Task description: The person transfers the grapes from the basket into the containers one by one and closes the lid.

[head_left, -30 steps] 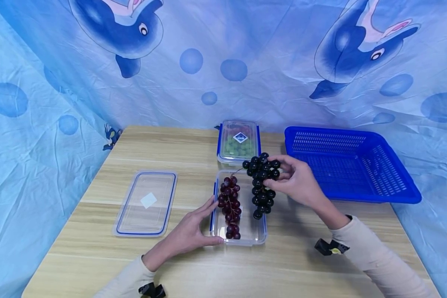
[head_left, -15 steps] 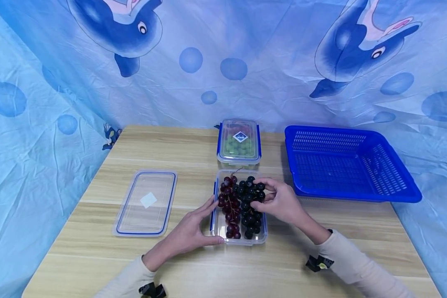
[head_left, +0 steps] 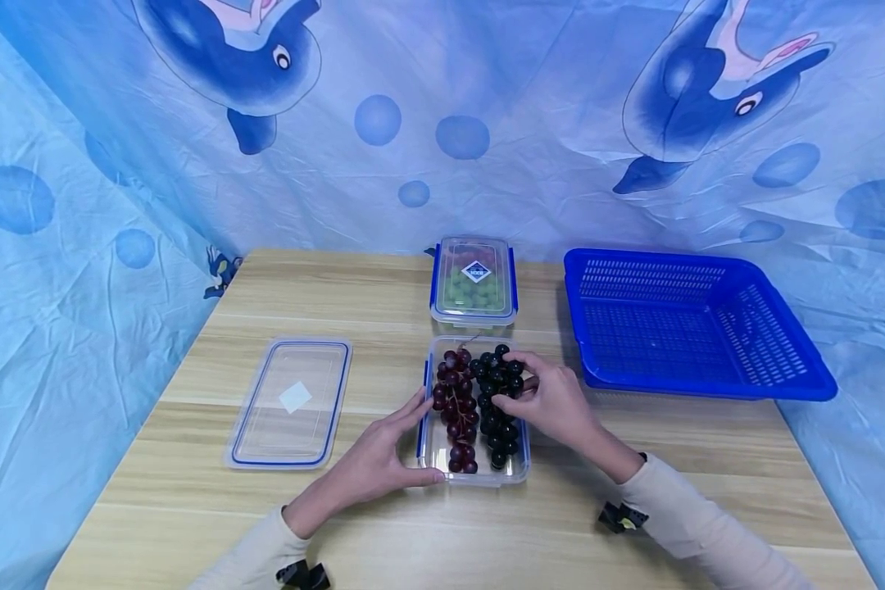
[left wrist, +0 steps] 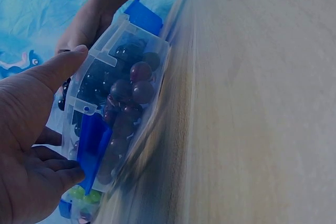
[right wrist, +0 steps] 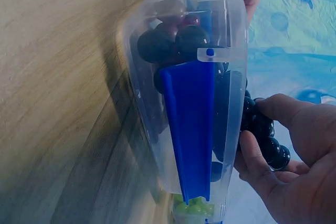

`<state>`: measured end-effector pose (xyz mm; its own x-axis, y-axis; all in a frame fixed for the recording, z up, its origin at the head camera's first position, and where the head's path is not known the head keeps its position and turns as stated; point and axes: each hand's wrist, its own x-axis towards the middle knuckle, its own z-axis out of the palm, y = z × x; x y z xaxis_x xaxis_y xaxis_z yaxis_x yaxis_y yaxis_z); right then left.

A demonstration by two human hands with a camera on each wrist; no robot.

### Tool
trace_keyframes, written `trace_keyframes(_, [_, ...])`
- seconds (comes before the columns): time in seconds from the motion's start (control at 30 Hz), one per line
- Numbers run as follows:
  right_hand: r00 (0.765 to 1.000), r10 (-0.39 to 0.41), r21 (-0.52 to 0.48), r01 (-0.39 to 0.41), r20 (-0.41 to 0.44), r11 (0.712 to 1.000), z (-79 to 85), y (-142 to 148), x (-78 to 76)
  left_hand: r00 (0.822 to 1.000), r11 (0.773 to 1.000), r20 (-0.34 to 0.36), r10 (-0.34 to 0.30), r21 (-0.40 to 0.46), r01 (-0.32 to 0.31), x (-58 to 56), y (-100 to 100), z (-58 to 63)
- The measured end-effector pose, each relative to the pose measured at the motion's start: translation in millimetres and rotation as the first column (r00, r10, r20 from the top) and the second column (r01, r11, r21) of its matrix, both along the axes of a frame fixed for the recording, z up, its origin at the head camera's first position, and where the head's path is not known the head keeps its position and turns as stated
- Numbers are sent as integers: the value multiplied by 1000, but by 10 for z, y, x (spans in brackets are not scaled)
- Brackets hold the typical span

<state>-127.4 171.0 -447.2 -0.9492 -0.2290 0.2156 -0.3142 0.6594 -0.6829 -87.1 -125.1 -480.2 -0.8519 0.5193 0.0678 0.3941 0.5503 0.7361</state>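
Observation:
In the head view, a clear plastic food container (head_left: 487,478) stands without its lid on the table. A bunch of dark red grapes (head_left: 453,401) lies lengthwise along its left side. On the right side is a bunch of black grapes (head_left: 496,426), its upper part pinched between the thumb and fingers of my right hand (head_left: 556,401). The right wrist view shows some black grapes (right wrist: 265,129) above the container's rim at those fingertips. My left hand (head_left: 376,459) rests against the container, thumb at the near rim and outstretched fingers by the blue side latch (left wrist: 93,148).
A clear lid (head_left: 288,426) with a blue seal lies at the left. Behind the container stands a closed box (head_left: 474,299) with green and reddish grapes inside. A blue perforated basket (head_left: 664,328) sits at the right. Blue sea-print cloth (head_left: 442,82) hangs behind the table.
My right hand has brought the black grapes down and left into the container, beside the red ones. Over the last half second it shifted only slightly. The left hand stayed in place.

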Motion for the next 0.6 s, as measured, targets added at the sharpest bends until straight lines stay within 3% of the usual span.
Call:
trace_keyframes(0.4, [990,-40,122,57,-134,991,-34,-75,-3,1000,1000,-4,-1,-2,1,4,11,7])
trace_keyframes(0.6, [995,-33,133,46,-97,990,-105,-62,-73,1000,1000,-10,-3,-1,3,-2,-3,-2])
